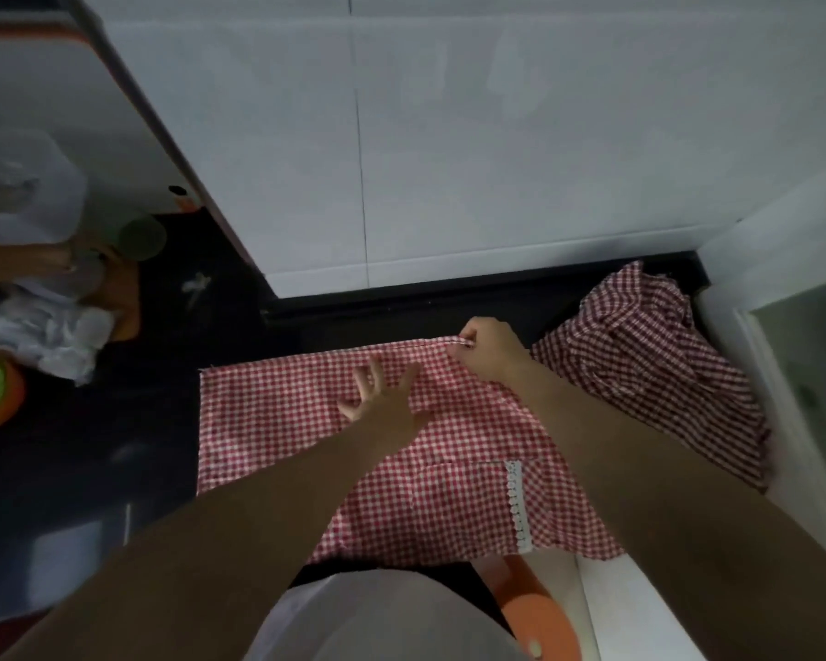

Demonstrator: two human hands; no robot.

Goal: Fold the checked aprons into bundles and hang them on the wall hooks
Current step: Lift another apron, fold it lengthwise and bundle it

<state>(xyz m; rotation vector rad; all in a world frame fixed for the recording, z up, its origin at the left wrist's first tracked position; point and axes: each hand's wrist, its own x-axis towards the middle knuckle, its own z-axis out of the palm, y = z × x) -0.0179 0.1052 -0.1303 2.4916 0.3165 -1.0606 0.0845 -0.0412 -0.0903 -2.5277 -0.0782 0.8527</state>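
- The red checked apron is spread flat on the dark counter, its white lace trim toward the near edge.
- A second checked apron lies crumpled just beside it, in the far right corner against the wall.
- The far hem is pinched between thumb and curled fingers of the right hand; a narrow fold of cloth is held there.
- The left hand is laid on the cloth with fingers spread and straight; nothing is gripped.
- The step in hand is judged to be the first fold or the squaring of the top edge.
- The cloth should be kept pinned by the flat left hand while the hem is drawn taut, so that no wrinkle is trapped.
- The fold should be aligned edge to edge before it is pressed down.
- The hem should be drawn evenly; a skewed pull would likely spoil the bundle.
- No wall hooks are in view.
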